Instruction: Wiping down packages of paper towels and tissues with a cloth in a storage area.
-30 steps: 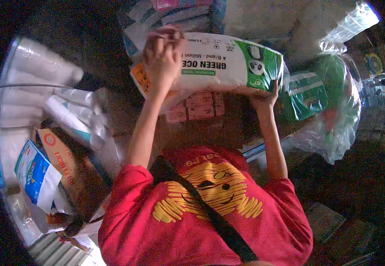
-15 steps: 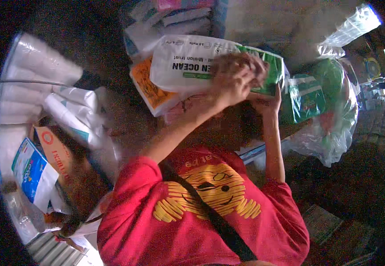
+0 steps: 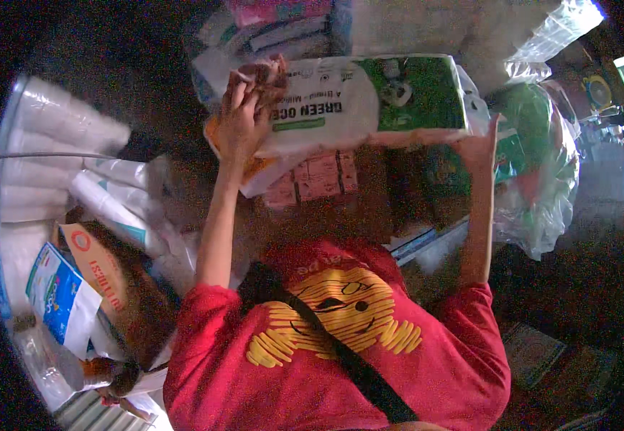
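Note:
A white and green wrapped multipack of bathroom tissue rolls [image 3: 413, 93] lies crosswise in front of me, a panda printed on its right half. My left hand [image 3: 245, 115] is over its left end, fingers curled on what looks like a crumpled reddish-brown cloth [image 3: 271, 67], slightly blurred. My right hand [image 3: 476, 147] grips the pack's right lower corner, its fingers partly hidden. An orange and white pack [image 3: 258, 179] sits under the left end, beside pink wrapped packs [image 3: 312, 179].
White roll packs [image 3: 53, 122], an open cardboard box [image 3: 93, 255] and a blue pack [image 3: 57, 294] are stacked at left. More packs [image 3: 276, 25] are piled at the top. A green pack in clear plastic [image 3: 528, 158] and a transparent wrapped pack [image 3: 556, 29] are at right.
My left hand swept right across the pack's face, then returned to its left end. My right hand and the pack's right end have shifted slightly rightward.

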Available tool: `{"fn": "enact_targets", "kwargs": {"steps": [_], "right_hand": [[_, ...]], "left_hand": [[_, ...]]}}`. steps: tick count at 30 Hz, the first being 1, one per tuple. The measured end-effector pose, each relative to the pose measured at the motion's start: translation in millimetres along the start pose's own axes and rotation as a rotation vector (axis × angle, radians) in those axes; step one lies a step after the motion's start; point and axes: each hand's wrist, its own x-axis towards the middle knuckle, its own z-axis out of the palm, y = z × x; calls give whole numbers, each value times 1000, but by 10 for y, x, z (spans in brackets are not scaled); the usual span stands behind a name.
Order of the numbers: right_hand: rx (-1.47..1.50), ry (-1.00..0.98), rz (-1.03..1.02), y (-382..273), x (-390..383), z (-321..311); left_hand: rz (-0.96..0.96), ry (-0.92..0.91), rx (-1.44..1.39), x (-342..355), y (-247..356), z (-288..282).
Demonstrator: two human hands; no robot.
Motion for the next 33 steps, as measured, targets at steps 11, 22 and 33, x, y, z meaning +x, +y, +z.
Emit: {"fn": "enact_targets", "kwargs": {"steps": [11,22,33], "right_hand": [[691,-58,649,-743,277,329],[706,5,533,49,32,92],[752,206,432,-467,-173,520]], "left_hand": [[45,105,-178,188,516,834],[298,127,-510,119,1848,595],[-226,-26,132,78,24,321]]}}
